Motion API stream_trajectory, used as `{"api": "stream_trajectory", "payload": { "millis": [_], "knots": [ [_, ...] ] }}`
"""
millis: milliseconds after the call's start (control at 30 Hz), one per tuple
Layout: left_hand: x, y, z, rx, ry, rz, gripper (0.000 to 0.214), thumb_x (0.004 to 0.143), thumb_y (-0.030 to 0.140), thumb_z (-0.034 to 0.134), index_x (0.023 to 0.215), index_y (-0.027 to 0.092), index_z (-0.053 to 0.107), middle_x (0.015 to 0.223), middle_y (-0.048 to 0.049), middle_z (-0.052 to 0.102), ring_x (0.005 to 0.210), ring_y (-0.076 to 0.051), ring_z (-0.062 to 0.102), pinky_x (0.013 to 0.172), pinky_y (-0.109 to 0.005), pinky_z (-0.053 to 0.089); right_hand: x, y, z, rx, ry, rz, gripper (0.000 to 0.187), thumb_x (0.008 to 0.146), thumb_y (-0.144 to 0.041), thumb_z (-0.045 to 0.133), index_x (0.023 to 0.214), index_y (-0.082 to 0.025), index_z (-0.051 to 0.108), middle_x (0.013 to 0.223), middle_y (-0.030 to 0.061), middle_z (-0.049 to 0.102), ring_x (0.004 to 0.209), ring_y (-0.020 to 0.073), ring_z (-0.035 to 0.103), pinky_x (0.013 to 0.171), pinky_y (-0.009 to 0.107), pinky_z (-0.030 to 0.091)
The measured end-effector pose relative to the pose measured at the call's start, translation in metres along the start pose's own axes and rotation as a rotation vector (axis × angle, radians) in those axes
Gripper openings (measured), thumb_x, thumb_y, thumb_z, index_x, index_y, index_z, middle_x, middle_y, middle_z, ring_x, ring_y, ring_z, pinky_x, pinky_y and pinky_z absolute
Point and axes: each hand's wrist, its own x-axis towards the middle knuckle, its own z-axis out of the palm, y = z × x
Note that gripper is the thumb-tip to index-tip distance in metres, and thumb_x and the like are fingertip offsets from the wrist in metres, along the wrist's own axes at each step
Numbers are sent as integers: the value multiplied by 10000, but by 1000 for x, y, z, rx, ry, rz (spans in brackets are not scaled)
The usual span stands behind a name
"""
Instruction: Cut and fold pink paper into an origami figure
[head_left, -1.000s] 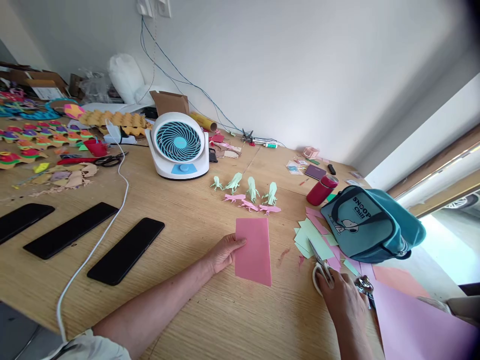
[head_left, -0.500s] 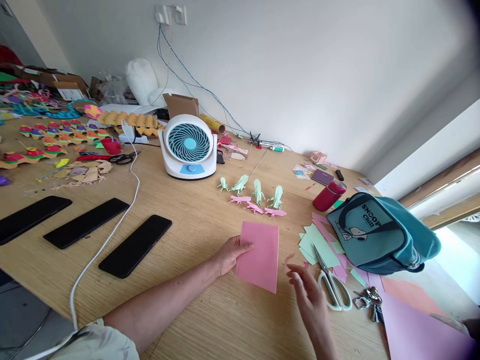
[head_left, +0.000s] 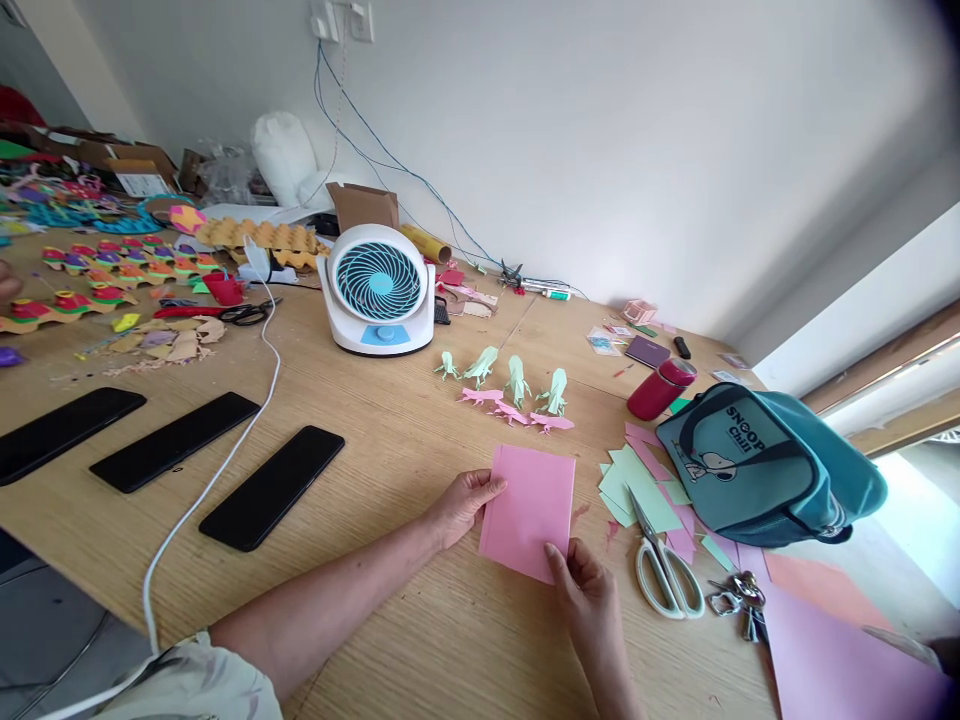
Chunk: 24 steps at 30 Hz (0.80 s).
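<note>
A pink sheet of folded paper [head_left: 529,510] is held just above the table between both hands. My left hand [head_left: 466,508] pinches its left edge, thumb on top. At the lower right corner, my right hand [head_left: 589,590] grips the paper with thumb over it and fingers behind. Beyond the sheet stand several pale green folded-paper insects [head_left: 517,382], with pink folded-paper insects [head_left: 510,411] in front of them. White-handled scissors [head_left: 660,560] lie right of my right hand, their blades over green and pink paper pieces [head_left: 626,485].
A white fan [head_left: 379,290] stands at the back. Black phones [head_left: 274,488] and a white cable [head_left: 217,480] lie to the left. On the right are a red bottle [head_left: 661,388], a teal bag [head_left: 757,460], keys [head_left: 742,600] and a large pink-purple sheet [head_left: 847,660].
My right hand has moved left and taken hold of the pink paper's lower right corner. The sheet has shifted slightly right, and a second layer's edge now shows at its left.
</note>
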Motion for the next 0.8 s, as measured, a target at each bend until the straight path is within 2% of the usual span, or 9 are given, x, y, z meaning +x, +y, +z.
{"api": "stream_trajectory", "payload": {
  "millis": [300,433,633,800],
  "knots": [
    [0,-4,0,15,-27,34,419,673,509,804,745,105,720,732,-58,700,710,-166,623,752,-294,471,3,3,-12,-78,78,43,445,846,-572,569,627,-185,537,583,-36,374,545,116,320,489,236,250],
    [-1,-3,2,20,-27,57,411,674,509,802,662,114,687,684,-32,668,680,-147,594,736,-275,458,4,0,-15,-108,108,53,463,849,-595,540,641,-182,559,589,-28,403,554,126,354,497,238,267],
    [2,-4,0,21,20,94,408,675,510,801,711,117,695,699,-33,667,683,-148,589,733,-279,461,4,-1,-21,-162,182,65,467,852,-615,523,710,-180,613,569,-30,451,530,132,394,491,243,300],
    [5,-5,-4,14,98,135,384,678,481,808,760,121,701,700,-19,666,666,-127,574,668,-241,430,10,2,-42,-243,330,74,488,848,-627,513,830,-168,677,583,-13,533,565,162,497,540,255,390]
  ]
}}
